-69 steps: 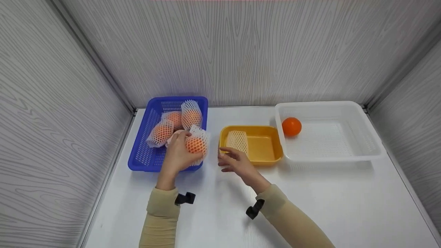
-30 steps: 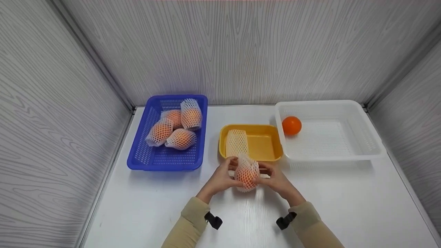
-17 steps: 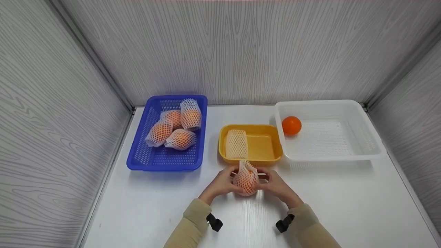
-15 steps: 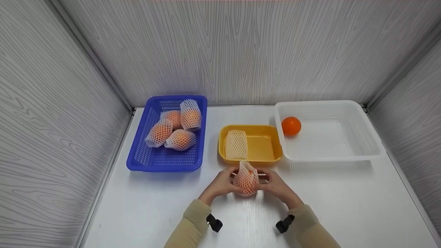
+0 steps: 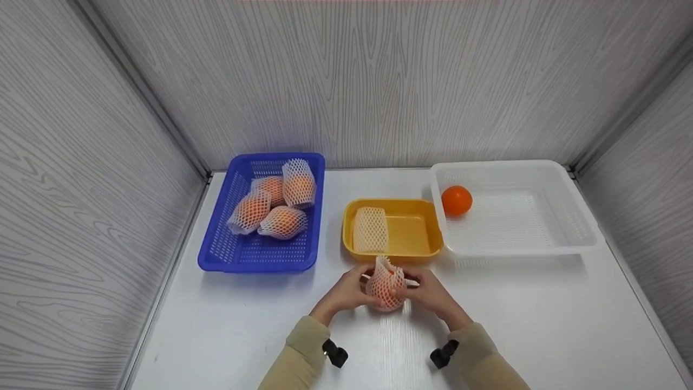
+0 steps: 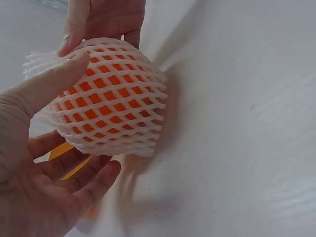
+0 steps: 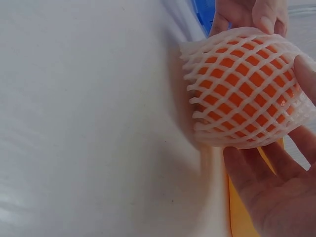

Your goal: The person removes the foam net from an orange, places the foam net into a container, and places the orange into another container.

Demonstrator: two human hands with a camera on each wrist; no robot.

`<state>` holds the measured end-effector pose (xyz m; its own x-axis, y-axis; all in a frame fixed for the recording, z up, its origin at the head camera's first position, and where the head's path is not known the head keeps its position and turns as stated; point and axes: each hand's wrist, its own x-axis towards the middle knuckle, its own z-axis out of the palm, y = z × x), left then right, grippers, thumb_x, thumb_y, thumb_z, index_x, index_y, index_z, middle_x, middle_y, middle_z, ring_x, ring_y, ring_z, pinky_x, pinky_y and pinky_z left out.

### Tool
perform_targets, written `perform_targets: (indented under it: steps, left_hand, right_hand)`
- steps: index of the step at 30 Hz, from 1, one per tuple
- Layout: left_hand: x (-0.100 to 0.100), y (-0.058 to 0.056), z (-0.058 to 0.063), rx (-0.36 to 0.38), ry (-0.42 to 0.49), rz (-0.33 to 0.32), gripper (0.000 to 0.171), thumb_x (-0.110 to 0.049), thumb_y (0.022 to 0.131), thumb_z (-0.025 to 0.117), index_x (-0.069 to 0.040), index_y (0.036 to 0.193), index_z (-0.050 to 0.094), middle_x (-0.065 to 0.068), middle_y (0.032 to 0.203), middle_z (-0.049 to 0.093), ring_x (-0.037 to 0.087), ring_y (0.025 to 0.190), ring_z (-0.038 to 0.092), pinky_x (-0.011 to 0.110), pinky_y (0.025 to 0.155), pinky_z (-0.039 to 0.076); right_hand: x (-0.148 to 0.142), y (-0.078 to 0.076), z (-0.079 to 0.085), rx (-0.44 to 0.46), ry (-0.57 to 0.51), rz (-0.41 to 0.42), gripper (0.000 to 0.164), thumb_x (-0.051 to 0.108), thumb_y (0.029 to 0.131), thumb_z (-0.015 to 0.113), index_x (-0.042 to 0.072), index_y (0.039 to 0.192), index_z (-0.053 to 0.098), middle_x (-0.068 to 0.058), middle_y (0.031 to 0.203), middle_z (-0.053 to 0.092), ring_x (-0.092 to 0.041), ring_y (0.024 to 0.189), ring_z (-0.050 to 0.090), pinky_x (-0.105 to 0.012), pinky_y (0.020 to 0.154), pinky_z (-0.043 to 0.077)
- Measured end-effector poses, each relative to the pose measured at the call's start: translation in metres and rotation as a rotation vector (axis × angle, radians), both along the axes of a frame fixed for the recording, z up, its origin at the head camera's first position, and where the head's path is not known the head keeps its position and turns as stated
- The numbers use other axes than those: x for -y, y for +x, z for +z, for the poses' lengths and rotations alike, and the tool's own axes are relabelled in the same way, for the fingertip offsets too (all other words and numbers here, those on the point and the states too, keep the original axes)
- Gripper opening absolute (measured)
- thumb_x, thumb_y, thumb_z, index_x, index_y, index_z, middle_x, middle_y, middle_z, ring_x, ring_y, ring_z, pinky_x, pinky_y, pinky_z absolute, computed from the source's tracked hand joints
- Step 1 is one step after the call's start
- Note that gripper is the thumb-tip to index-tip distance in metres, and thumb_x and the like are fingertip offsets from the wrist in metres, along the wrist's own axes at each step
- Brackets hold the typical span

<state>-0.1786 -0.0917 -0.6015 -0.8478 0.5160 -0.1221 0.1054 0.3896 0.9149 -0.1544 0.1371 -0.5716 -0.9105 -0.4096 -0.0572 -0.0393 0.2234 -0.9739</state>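
Between both hands, just in front of the yellow tray (image 5: 409, 254), is an orange in a white foam net sleeve (image 5: 386, 290). My left hand (image 5: 345, 292) grips its left side, thumb on the near face and fingers on the far side. From the right, my right hand (image 5: 431, 296) holds it the same way. The sleeve's loose end points toward the tray. In the left wrist view, orange skin shows through the mesh of the netted orange (image 6: 111, 98). An empty foam net (image 5: 371, 230) lies flat in the tray's left half.
A blue basket (image 5: 257, 266) at the left holds several netted oranges (image 5: 283, 222). At the right, a white basket (image 5: 520, 251) contains one bare orange (image 5: 457, 201) by its left wall. Grey wood-grain panels (image 5: 373, 81) enclose the white tabletop (image 5: 227, 336).
My left hand has lifted one netted orange out of the blue basket and carried it right, to the front of the yellow tray. My right hand has joined it there. Lately both hands barely move.
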Motion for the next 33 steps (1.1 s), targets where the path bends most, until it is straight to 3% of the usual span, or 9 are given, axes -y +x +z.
perform_targets:
  steps: [7, 14, 18, 23, 28, 30, 33]
  left_hand:
    - [-0.001, 0.003, -0.003, 0.035, 0.043, 0.041, 0.071, -0.029, 0.079, 0.083, -0.007, 0.138, 0.050, 0.006, 0.121, 0.057, 0.026, 0.108, 0.056, 0.041, 0.093, 0.048]
    - [-0.004, 0.003, -0.003, -0.012, 0.038, 0.064, 0.060, -0.031, 0.082, 0.081, -0.008, 0.132, 0.058, 0.003, 0.121, 0.060, 0.023, 0.109, 0.057, 0.043, 0.094, 0.047]
    - [-0.006, 0.003, -0.003, -0.043, 0.070, 0.089, 0.047, -0.031, 0.080, 0.082, -0.010, 0.121, 0.069, 0.002, 0.117, 0.062, 0.020, 0.108, 0.058, 0.036, 0.091, 0.050]
    - [-0.008, 0.002, -0.002, -0.063, 0.080, 0.151, 0.045, -0.031, 0.077, 0.085, -0.003, 0.111, 0.074, 0.004, 0.117, 0.063, 0.022, 0.109, 0.058, 0.035, 0.089, 0.052]
    - [-0.011, 0.000, -0.001, -0.097, 0.086, 0.178, 0.036, -0.028, 0.079, 0.084, 0.000, 0.099, 0.077, 0.002, 0.107, 0.065, 0.022, 0.105, 0.059, 0.039, 0.087, 0.051]
    - [-0.012, -0.001, -0.001, -0.114, 0.082, 0.193, 0.031, -0.027, 0.079, 0.084, -0.001, 0.095, 0.078, -0.002, 0.102, 0.066, 0.019, 0.101, 0.059, 0.037, 0.085, 0.051]
    - [-0.014, -0.001, 0.000, -0.148, 0.090, 0.216, 0.025, -0.024, 0.078, 0.084, -0.003, 0.091, 0.079, -0.005, 0.096, 0.065, 0.015, 0.094, 0.058, 0.033, 0.080, 0.051]
  right_hand:
    - [0.000, 0.002, -0.002, 0.031, -0.011, 0.004, 0.043, 0.014, 0.085, 0.077, 0.007, 0.126, 0.066, -0.008, 0.127, 0.064, -0.032, 0.121, 0.055, -0.056, 0.103, 0.038]
    - [-0.001, 0.002, -0.002, 0.052, 0.005, -0.005, 0.039, 0.015, 0.086, 0.076, 0.006, 0.124, 0.068, -0.007, 0.124, 0.066, -0.029, 0.120, 0.056, -0.057, 0.105, 0.036]
    - [-0.003, -0.001, -0.015, 0.055, -0.026, -0.035, 0.034, 0.013, 0.088, 0.074, 0.003, 0.120, 0.070, -0.008, 0.120, 0.068, -0.026, 0.117, 0.058, -0.057, 0.105, 0.035]
    - [-0.008, -0.007, -0.039, 0.085, -0.031, -0.126, 0.024, 0.017, 0.087, 0.075, 0.007, 0.109, 0.076, -0.007, 0.122, 0.067, -0.023, 0.115, 0.059, -0.045, 0.102, 0.040]
    - [-0.011, -0.008, -0.042, 0.083, -0.010, -0.175, 0.016, 0.022, 0.085, 0.077, 0.008, 0.092, 0.080, -0.007, 0.119, 0.067, -0.021, 0.112, 0.058, -0.039, 0.099, 0.040]
    - [-0.011, -0.007, -0.041, 0.068, -0.012, -0.170, 0.019, 0.023, 0.085, 0.077, 0.006, 0.095, 0.079, -0.007, 0.118, 0.068, -0.021, 0.111, 0.059, -0.039, 0.098, 0.041]
    - [-0.012, -0.006, -0.039, 0.060, -0.023, -0.148, 0.032, 0.022, 0.086, 0.077, 0.007, 0.114, 0.074, -0.007, 0.121, 0.067, -0.021, 0.111, 0.059, -0.038, 0.097, 0.044]
